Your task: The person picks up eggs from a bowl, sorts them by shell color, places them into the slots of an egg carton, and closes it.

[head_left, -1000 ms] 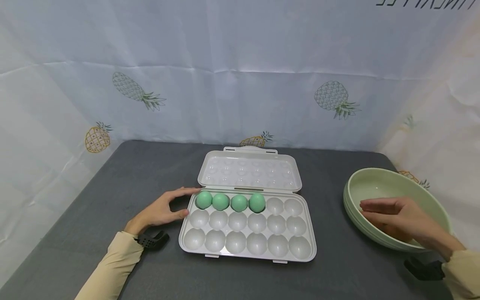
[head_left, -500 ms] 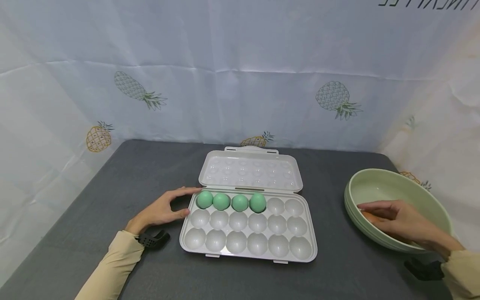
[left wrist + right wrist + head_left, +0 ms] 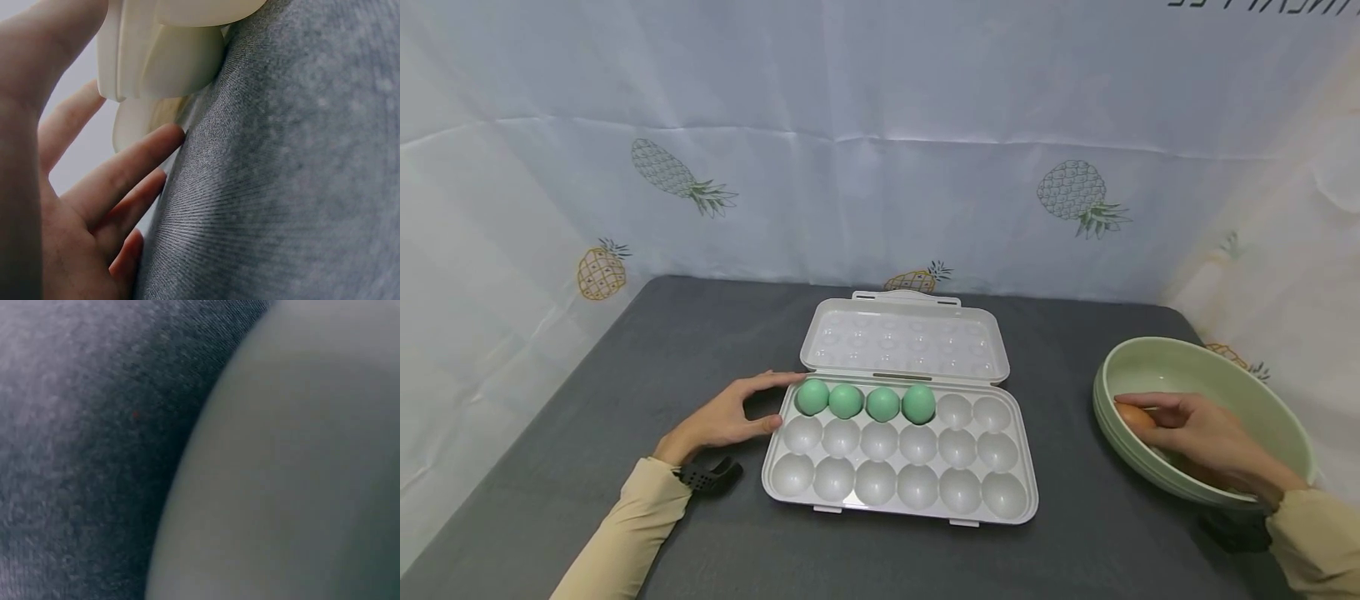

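- A brown egg (image 3: 1135,416) lies inside the bowl (image 3: 1262,392), against its left wall, at the right side of the surface (image 3: 625,367).
- The right hand (image 3: 1202,433) reaches into the bowl from the near right; its fingers (image 3: 1150,402) curl round the egg and hold it, thumb side hidden behind the bowl's rim.
- In the right wrist view only the blurred pale green bowl wall (image 3: 294,475) and the grey surface (image 3: 81,456) show; the hand itself cannot be seen there.
- The bowl is pale green, wide and shallow, and stands well apart from the tray (image 3: 917,492), to its right.
- The tray is white, with three rows of six cups, and its lid (image 3: 904,342) lies open and flat on the far side.
- Four green eggs (image 3: 865,402) fill the four leftmost cups of the far row, side by side; the other cups hold nothing.
- The left hand (image 3: 726,421) rests on the surface at the tray's left end, fingers (image 3: 775,379) straight and loosely spread, with fingertips touching the tray's far left corner and left edge.
- The left wrist view shows the same fingers (image 3: 119,175) relaxed beside the tray's corner (image 3: 162,56).
- Both arms wear beige sleeves (image 3: 625,533).
- A white curtain (image 3: 880,142) printed with pineapples hangs behind and beside the surface.
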Tool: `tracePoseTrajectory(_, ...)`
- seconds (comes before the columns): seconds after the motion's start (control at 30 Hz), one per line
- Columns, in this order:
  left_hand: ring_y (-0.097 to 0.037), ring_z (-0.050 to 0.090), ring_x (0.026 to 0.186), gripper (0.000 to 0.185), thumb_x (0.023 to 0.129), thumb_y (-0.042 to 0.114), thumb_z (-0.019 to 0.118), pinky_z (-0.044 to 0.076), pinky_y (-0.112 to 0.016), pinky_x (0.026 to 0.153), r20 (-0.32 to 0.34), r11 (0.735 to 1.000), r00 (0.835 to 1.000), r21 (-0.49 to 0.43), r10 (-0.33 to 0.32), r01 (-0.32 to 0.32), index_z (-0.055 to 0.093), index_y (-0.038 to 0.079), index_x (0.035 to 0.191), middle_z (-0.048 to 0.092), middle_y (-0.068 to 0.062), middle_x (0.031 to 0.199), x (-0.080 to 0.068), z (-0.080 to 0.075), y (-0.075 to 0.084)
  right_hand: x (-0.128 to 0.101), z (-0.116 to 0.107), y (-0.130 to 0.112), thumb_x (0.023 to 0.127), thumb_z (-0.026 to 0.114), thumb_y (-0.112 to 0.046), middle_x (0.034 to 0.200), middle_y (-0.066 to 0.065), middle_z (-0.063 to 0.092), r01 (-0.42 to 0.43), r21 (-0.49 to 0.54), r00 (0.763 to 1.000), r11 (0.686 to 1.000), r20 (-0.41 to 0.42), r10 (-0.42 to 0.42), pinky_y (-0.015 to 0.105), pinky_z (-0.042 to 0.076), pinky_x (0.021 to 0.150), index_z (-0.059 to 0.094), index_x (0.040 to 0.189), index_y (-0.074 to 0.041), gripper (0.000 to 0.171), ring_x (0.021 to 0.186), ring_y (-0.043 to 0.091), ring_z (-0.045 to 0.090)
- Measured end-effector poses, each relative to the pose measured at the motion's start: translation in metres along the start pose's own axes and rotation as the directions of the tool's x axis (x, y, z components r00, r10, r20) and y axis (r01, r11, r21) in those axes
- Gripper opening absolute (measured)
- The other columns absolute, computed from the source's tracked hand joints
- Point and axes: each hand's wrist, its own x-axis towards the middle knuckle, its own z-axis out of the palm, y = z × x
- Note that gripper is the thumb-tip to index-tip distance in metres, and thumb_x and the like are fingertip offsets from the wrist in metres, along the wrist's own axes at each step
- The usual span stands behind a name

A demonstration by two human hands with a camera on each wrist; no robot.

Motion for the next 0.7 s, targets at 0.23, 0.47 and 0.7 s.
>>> tracePoseTrajectory(0.23, -0.039, 0.045, 0.146, 0.061, 0.090, 0.020, 0.078, 0.022, -0.035, 0.131, -0.006, 1.000, 1.000, 0.009, 0.018, -0.018, 0.056, 0.021, 0.147, 0.060, -0.003, 0.149, 0.0007, 0.0011, -0.0029, 0.0021, 0.0031, 0.0029, 0.097, 0.060, 0.010, 0.121, -0.018, 0.073, 0.068, 0.327, 0.996, 0.943, 0.027, -0.082, 0.018, 0.061, 0.078, 0.061, 0.142, -0.009, 0.049, 0.104, -0.002, 0.071)
tracePoseTrajectory(0.47, -0.032, 0.047, 0.147, 0.061, 0.090, 0.018, 0.078, 0.022, -0.033, 0.131, -0.005, 1.000, 1.000, 0.010, 0.027, -0.027, 0.056, 0.020, 0.147, 0.060, -0.003, 0.148, 0.0007, 0.0012, -0.0029, 0.0011, 0.0028, 0.0016, 0.095, 0.061, 0.012, 0.119, -0.016, 0.075, 0.073, 0.337, 0.997, 0.939, -0.019, -0.070, 0.017, 0.060, 0.079, 0.063, 0.140, -0.007, 0.049, 0.103, -0.003, 0.071)
tracePoseTrajectory(0.7, -0.042, 0.043, 0.147, 0.061, 0.090, 0.019, 0.078, 0.021, -0.034, 0.132, -0.002, 1.000, 1.000, 0.010, 0.015, -0.015, 0.056, 0.022, 0.148, 0.059, -0.002, 0.150, 0.0006, 0.0001, -0.0018, 0.0004, 0.0022, -0.0007, 0.095, 0.066, 0.006, 0.119, -0.024, 0.071, 0.035, 0.217, 0.998, 0.975, -0.060, -0.022, 0.015, 0.059, 0.078, 0.062, 0.141, -0.010, 0.049, 0.103, -0.007, 0.070)
